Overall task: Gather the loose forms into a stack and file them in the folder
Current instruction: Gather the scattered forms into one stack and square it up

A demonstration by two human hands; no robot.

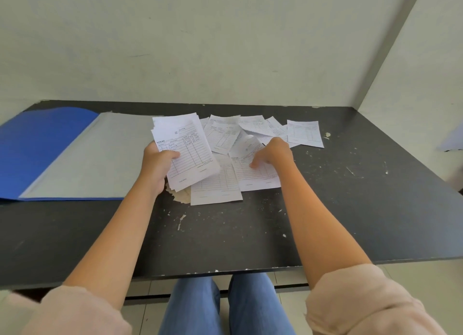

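Left grip (156,164) clasps a stack of forms (186,154); right grip (271,154) touches a loose form (255,178), hold unclear. An open blue folder (75,156) lies left on the desk (350,197).

Scattered white forms (253,174) beside open blue folder (45,151)

Lit softly and evenly, bright without glare, with no single source to be made out. Only faint, soft-edged shadows beneath the bare forearms (120,224) on the scuffed black flat bench (350,184). Mild sheen on the grey inner leaf of the open blue card folder (37,154). Sharp in the middle, with legible print on the held stack of white printed paper forms (186,149); softer on the far loose white paper forms (304,133). Slightly smeared at the fingers (253,164) of the right hand (271,153). Bowed by the wide lens along the bench edges. Blurred on the pale pink fabric sleeves (363,307) in the lower corners.
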